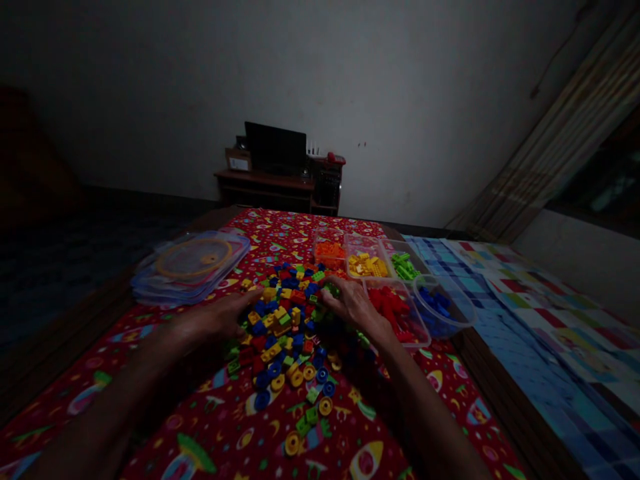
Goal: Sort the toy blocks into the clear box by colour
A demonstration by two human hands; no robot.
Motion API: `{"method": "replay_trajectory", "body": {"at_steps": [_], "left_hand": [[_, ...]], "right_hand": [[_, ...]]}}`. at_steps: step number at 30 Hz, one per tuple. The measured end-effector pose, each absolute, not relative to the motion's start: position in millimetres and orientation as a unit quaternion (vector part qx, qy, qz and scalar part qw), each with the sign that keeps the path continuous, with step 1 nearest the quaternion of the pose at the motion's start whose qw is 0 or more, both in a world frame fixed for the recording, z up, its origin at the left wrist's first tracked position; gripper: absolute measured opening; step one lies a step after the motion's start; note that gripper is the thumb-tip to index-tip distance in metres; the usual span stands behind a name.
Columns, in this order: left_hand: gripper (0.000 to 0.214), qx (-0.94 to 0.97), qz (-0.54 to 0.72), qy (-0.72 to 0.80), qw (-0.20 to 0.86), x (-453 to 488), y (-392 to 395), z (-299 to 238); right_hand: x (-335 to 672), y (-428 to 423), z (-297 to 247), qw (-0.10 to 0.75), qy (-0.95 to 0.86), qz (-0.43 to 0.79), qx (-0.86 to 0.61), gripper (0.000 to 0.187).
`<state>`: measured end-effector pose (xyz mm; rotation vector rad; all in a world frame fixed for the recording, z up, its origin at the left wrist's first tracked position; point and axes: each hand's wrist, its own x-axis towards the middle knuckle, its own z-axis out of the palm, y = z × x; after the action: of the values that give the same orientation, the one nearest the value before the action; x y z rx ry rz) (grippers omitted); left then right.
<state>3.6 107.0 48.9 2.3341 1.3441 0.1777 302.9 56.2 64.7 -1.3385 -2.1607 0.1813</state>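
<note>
While both bare hands reach over a patterned red cloth [225, 460], a loose pile of toy bricks [283, 319] in yellow, blue, red and green lies between them. The left hand [233, 313], slightly blurred, is at the pile's left edge, thumb and fingers parted wide with no brick visible between them. The right hand [350, 300] bends over the pile's far right side, fingers curled narrowly; whether they grip a brick cannot be told in the dim light. Right of the pile stand clear containers, each showing one colour: an orange-filled tub [330, 235], a yellow-filled tub [363, 241] and a green-filled tub [415, 263] behind, a red-filled tub [421, 327] and a round blue-filled bowl [463, 310] in front. Left of the pile is a stack of flat translucent pieces [170, 283], probably lids. A few wheels [293, 443] trail from the pile's near edge.

The step in hand appears to be picking bricks out of the mix. The next move seems to call for fingertips to pinch one brick cleanly, without dragging its crowded neighbours along.
</note>
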Motion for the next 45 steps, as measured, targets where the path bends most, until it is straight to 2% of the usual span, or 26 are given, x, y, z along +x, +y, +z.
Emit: {"method": "replay_trajectory", "body": {"at_steps": [4,7,15,22,28,31,34,38,43,45], "left_hand": [[0.076,0.854,0.153,0.444,0.225,3,111,52],[0.074,0.824,0.203,0.47,0.242,7,108,68],[0.081,0.682,0.435,0.438,0.394,63,88,84],[0.063,0.676,0.41,0.44,0.426,81,79,73],[0.067,0.638,0.459,0.431,0.444,88,79,66],[0.067,0.618,0.484,0.426,0.449,96,74,65],[0.066,0.614,0.483,0.428,0.455,100,69,67],[0.058,0.645,0.466,0.441,0.415,94,67,71],[0.051,0.686,0.454,0.461,0.334,80,75,73],[0.048,0.699,0.436,0.465,0.324,77,77,72]], "right_hand": [[305,54,66,0.311,-0.795,0.05,-0.519,0.02],[305,53,69,0.328,-0.788,0.064,-0.517,0.017],[288,52,74,0.356,-0.763,0.215,-0.496,0.02],[292,52,74,0.363,-0.765,0.158,-0.508,0.027],[285,49,76,0.386,-0.756,0.202,-0.488,0.029],[273,42,75,0.366,-0.774,0.218,-0.468,0.04],[267,38,74,0.345,-0.798,0.202,-0.451,0.038],[278,37,75,0.323,-0.811,0.141,-0.467,0.033],[332,56,86,0.353,-0.751,0.022,-0.558,0.028],[364,74,94,0.337,-0.713,-0.022,-0.614,0.027]]}}
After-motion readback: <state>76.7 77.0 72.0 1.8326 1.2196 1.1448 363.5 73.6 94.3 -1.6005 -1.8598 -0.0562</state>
